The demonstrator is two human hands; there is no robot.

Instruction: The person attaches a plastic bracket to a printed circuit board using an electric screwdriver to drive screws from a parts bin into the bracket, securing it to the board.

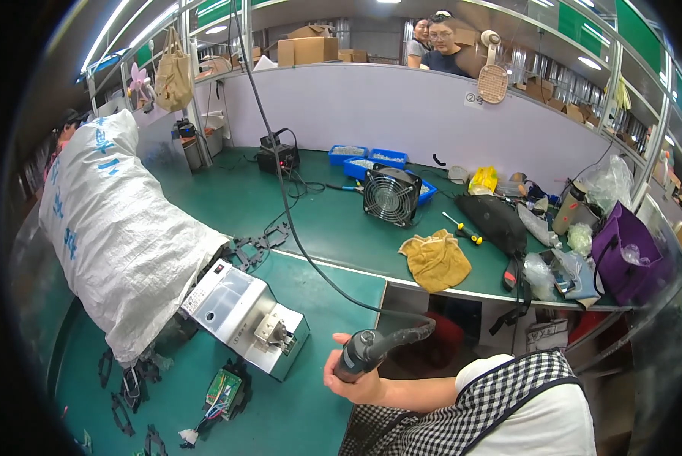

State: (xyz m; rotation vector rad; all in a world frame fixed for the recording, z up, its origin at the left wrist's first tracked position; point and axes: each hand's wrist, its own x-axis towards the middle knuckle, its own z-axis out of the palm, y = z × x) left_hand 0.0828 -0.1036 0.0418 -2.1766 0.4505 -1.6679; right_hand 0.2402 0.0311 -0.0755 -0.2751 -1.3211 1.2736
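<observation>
My right hand (356, 380) is wrapped round the black body of a corded electric screwdriver (360, 353), held above the near edge of the green bench. Its lower end is hidden by my fingers; a black cable (280, 182) loops up from it to the overhead frame. My left hand is out of view. To the left of my right hand stands a silver screw feeder (242, 311). Close to the feeder lies a green circuit board (223, 395) with wires and a white connector, on a dark part. Several black plastic frames (121, 414) are scattered farther left.
A large white woven sack (121, 220) fills the left side. Along the back are blue bins (348, 155), a fan (392, 196) and a black power unit (278, 158). A brown cloth (435, 260), a yellow-handled screwdriver (462, 228) and a purple bag (626, 251) lie right. Two people stand beyond the partition.
</observation>
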